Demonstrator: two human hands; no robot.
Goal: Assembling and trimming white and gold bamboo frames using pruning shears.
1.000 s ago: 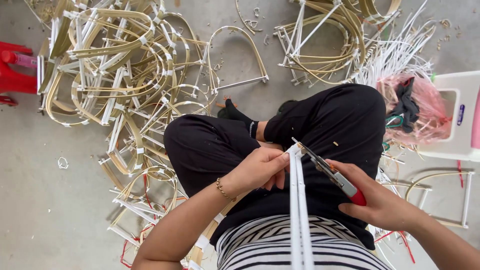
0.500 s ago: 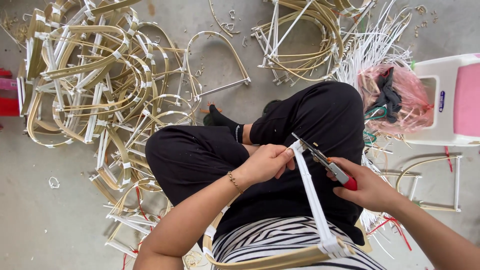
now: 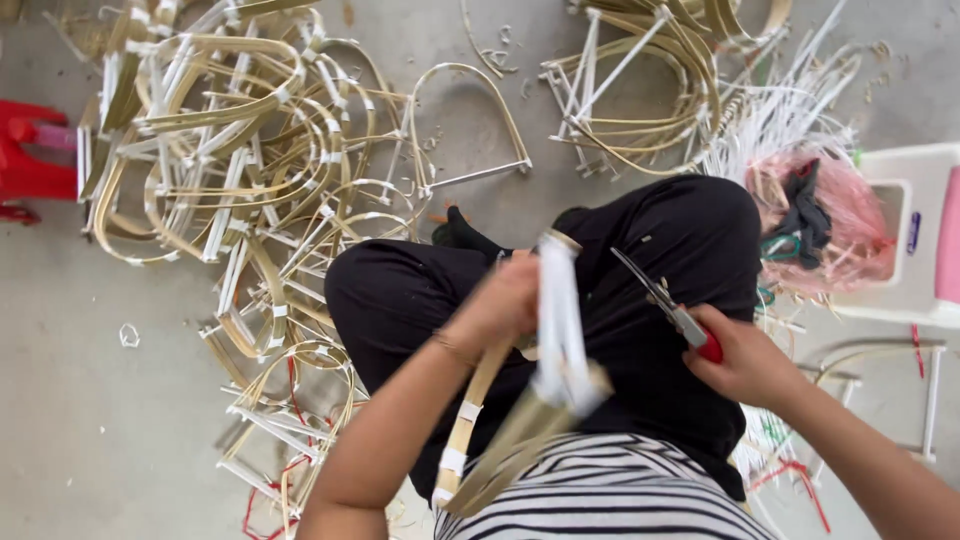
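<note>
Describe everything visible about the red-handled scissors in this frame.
The red-handled scissors have slim, dark metal blades and a red grip, mostly hidden inside the person's right hand, which holds them. The blades stand slightly parted, pointing up and to the left, over the black trousers on the person's lap. They touch nothing but that hand; the blurred white and tan bent strip frame in the left hand sits apart from the tips.

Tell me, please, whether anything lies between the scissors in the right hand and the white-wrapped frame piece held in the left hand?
Nothing visible does. The scissors in the right hand point toward the frame piece, blurred, in the left hand; only the black trousers show behind the gap.
</note>
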